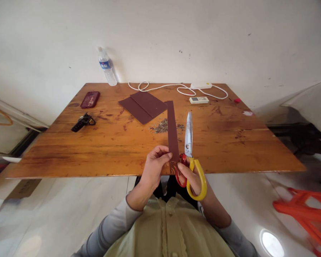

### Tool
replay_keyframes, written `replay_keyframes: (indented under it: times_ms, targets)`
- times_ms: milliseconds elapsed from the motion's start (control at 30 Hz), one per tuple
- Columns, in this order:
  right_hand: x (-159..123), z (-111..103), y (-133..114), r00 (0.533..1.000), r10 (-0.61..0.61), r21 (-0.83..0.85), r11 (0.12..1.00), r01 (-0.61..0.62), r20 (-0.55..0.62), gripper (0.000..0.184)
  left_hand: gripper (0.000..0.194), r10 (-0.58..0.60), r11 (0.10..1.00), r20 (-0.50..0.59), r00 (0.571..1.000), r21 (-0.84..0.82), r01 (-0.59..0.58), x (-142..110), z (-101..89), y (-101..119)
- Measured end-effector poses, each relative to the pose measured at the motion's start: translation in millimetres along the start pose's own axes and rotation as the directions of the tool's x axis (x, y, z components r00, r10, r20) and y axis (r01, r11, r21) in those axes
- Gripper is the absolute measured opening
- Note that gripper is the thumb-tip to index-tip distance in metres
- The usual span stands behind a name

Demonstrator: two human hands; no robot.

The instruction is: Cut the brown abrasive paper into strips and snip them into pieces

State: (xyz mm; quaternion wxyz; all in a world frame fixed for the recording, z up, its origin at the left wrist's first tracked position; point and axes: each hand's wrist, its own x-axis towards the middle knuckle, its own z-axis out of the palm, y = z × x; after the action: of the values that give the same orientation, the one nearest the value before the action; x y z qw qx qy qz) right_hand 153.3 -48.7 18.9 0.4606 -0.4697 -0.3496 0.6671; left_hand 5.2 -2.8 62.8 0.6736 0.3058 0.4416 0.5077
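Note:
My left hand [156, 163] pinches the lower part of a long maroon strip [172, 128], which looks like stiff paper or sandpaper. The strip stands up from the front edge of the table, and its bottom end looks cut or ragged. In my right hand [190, 175] are scissors [188, 137] with one red and one yellow handle; their blades are together and point away from me. My right thumb is close to the strip's bottom end; whether it touches is unclear. Behind the strip lies a heap of small clippings [161, 126]. Maroon sheets [144, 106] overlap farther back.
On the wooden table [117, 150] lie a dark red phone-like case [90, 99] and black keys [83, 122] at left. A water bottle [107, 67] stands at the back. A white cable [163, 86], power strip [201, 86] and remote control [199, 100] lie back right. An orange stool [302, 208] is at right.

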Motion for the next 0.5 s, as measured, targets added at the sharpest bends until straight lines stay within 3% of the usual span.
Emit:
replay_keyframes:
  times_ms: [167, 367, 500]
  targets:
    - [-2.6, 6.5, -2.1, 0.985, -0.162, -0.135, 0.979, 0.153, -0.060, 0.043, 0.028, -0.037, 0.999, 0.003, 0.999, -0.018, 0.037, 0.3, -0.4, -1.3]
    - [-1.4, 4.0, -1.2, 0.982, -0.187, 0.063, 0.980, 0.189, -0.032, 0.042, 0.031, -0.092, 0.994, -0.031, 0.995, -0.065, 0.090, 1.3, 1.6, 0.1]
    - [-0.9, 5.4, -3.8, 0.987, -0.154, 0.070, 0.985, 0.156, -0.044, 0.045, 0.031, -0.117, 0.991, -0.008, 0.993, -0.067, 0.117, 0.6, 5.0, -0.7]
